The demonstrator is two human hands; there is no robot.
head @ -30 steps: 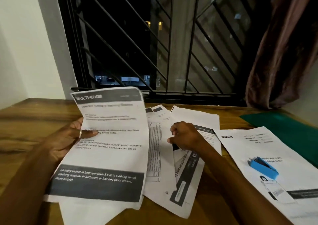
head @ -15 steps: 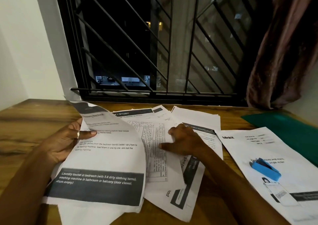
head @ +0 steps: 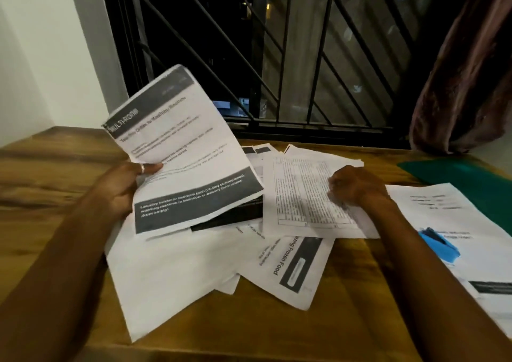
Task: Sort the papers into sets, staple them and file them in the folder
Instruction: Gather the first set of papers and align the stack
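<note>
Wooden surface (head: 50,184) near. Far: dark window (head: 277,57) behind black diagonal grille, night outside. White wall (head: 41,57) left; brown curtain (head: 468,84) right. Dim light.

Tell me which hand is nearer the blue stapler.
Right. The right hand rests on the gridded sheet, just left of the blue stapler. The left hand grips the raised MULTI-ROOM sheet, much farther left.

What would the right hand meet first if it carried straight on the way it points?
Sliding left over the table-printed sheet, the right hand would probably meet the lower corner of the MULTI-ROOM sheet, held by the left hand; depth is unclear.
</note>
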